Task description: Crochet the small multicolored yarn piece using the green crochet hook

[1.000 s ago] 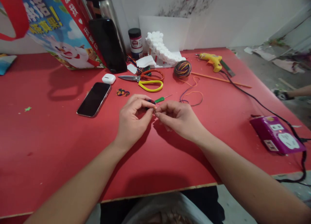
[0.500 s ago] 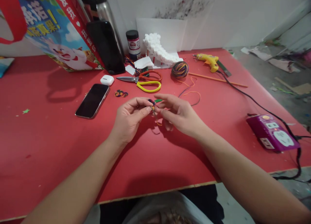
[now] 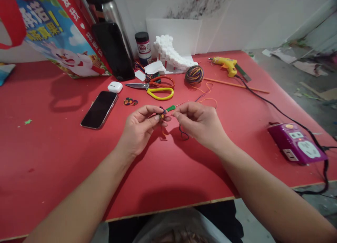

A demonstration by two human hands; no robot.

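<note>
My left hand is closed, pinching a small multicoloured crochet piece between thumb and fingers. Opposite it, my right hand pinches a thin strand of yarn that runs across from the piece. A dark loose yarn end hangs below the right fingers, and an orange one droops under the left. Just beyond the fingertips is a green-handled crochet hook, its metal shaft pointing right; whether it touches the left hand I cannot tell. Behind lie a ball of variegated yarn and another small crocheted piece.
Scissors, a phone and a white earbud case lie beyond my hands. At the back stand a gift bag, a dark phone and a jar. A glue gun and purple power strip are rightward.
My right hand has moved slightly right, away from the left, with the strand now drawn between them. More of the green hook shows. The left hand keeps its pinch.
</note>
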